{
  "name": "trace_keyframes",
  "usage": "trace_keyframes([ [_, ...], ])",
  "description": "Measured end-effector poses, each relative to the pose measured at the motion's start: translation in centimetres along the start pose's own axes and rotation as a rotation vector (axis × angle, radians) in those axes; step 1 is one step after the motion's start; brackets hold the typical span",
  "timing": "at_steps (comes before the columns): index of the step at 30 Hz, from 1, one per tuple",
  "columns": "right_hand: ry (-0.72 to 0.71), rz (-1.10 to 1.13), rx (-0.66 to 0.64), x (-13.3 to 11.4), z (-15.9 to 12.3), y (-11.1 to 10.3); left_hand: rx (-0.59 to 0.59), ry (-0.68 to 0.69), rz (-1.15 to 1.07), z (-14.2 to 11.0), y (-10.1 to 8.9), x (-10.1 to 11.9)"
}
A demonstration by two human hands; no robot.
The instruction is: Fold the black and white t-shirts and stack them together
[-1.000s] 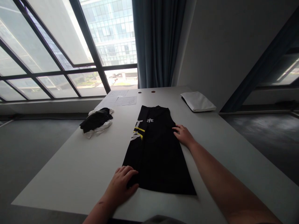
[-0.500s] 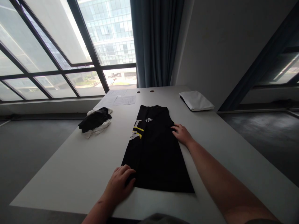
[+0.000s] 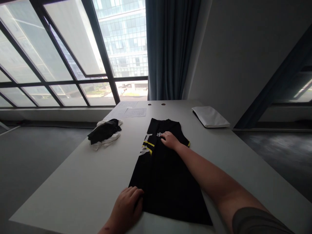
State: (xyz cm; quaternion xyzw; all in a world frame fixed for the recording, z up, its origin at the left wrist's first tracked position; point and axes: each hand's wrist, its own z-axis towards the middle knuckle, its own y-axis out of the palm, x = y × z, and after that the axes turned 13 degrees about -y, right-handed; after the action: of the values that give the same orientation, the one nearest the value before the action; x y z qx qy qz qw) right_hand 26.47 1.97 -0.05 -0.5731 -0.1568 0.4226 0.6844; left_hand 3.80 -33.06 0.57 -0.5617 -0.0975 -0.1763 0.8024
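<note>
A black T-shirt (image 3: 170,182) with white lettering and yellow stripes lies lengthwise on the white table, its left side folded inward. My left hand (image 3: 129,203) is at its near left corner, fingers bent over the fabric and thumb curled below, closed on the edge. Across the upper part of the shirt reaches my right arm; my right hand (image 3: 170,140) lies on the cloth with fingers spread, partly covering the small white print. A bit of yellow trim shows at the shirt's right edge, beside the forearm.
On the left of the table (image 3: 97,182) sits a crumpled heap of black and white cloth (image 3: 104,131). A folded white item (image 3: 211,117) rests at the back right. Papers (image 3: 135,112) lie toward the back left, near two round holes. Beyond are a curtain (image 3: 170,48) and windows.
My right hand has moved left from the shirt's right edge onto its upper middle, over the small print. My left hand stays at the near left corner. The view has tilted up slightly.
</note>
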Motion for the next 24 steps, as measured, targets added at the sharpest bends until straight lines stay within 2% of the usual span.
trace_keyframes([
  [5, 0.103, 0.023, -0.107, 1.6, 8.4, 2.0, -0.054, -0.042, 0.087, -0.6, 0.5, 0.8],
  [9, 0.169, 0.021, -0.149, 3.5, 12.3, 3.3, -0.077, -0.127, 0.065, -0.9, 0.9, 0.9],
  [16, 0.240, 0.007, -0.144, 5.9, 14.9, 4.5, -0.097, -0.205, -0.039, 0.8, 0.1, 1.5],
  [24, 0.271, -0.015, -0.145, 6.5, 14.8, 5.7, -0.161, -0.143, -0.024, 1.7, 1.4, 2.2],
])
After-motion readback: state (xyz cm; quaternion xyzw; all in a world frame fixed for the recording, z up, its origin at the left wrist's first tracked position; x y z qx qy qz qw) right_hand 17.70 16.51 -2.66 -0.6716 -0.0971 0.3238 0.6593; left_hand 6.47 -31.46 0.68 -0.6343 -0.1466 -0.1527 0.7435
